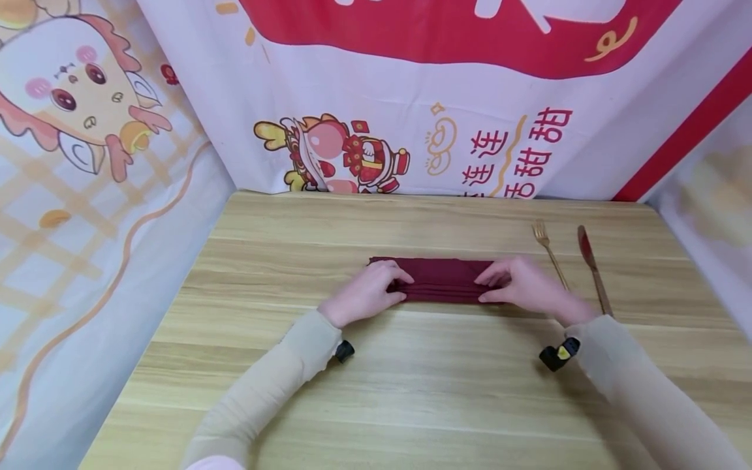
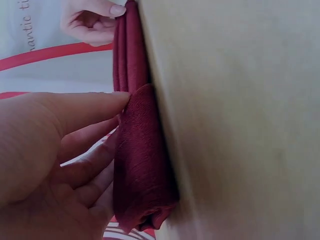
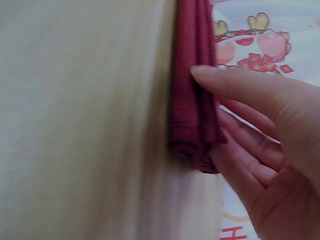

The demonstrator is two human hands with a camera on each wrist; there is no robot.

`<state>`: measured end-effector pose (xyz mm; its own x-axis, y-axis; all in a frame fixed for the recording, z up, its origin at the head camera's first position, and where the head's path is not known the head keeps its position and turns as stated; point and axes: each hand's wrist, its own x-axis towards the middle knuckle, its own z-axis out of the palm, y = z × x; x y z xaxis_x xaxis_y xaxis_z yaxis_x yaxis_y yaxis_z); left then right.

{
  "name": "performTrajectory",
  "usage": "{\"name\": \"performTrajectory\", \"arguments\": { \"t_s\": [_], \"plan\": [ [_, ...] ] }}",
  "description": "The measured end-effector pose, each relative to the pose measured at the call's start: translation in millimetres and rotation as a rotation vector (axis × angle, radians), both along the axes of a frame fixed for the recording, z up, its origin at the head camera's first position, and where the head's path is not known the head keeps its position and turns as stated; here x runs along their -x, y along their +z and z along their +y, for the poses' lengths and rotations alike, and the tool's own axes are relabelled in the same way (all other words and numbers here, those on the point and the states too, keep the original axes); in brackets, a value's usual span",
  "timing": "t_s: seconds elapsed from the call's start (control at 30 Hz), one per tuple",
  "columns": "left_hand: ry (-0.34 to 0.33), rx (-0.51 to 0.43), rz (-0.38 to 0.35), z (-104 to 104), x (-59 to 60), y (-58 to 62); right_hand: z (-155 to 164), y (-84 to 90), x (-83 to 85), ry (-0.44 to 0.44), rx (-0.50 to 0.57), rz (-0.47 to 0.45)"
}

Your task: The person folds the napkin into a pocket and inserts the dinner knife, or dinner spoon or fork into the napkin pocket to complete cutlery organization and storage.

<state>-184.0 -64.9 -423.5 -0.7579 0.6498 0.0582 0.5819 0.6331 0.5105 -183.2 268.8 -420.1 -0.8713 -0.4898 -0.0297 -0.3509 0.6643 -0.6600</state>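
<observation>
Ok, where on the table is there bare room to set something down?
Bare table lies left of the maroon cloth, out to the table's left edge; in front of the cloth, between the sleeves; behind it, up to the backdrop; and right of the knife. It's crowded at the cloth's right end, where the right hand sits close to the fork.

Lt wood-grain tbl [image 1: 405,378], stuff on top
Folded dk-red cloth [image 1: 446,273] approx mid; gold fork [image 1: 550,252] & knife [image 1: 594,267] side by side, R of cloth.
</observation>
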Motion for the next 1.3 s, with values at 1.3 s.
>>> {"name": "performTrajectory", "arguments": {
  "t_s": [1.3],
  "plan": [
    [-0.078, 0.044, 0.038, 31.9, 0.7, -1.7, 18.2, -14.3, -17.2, 0.021, 0.0, 0.229]
  ]
}}
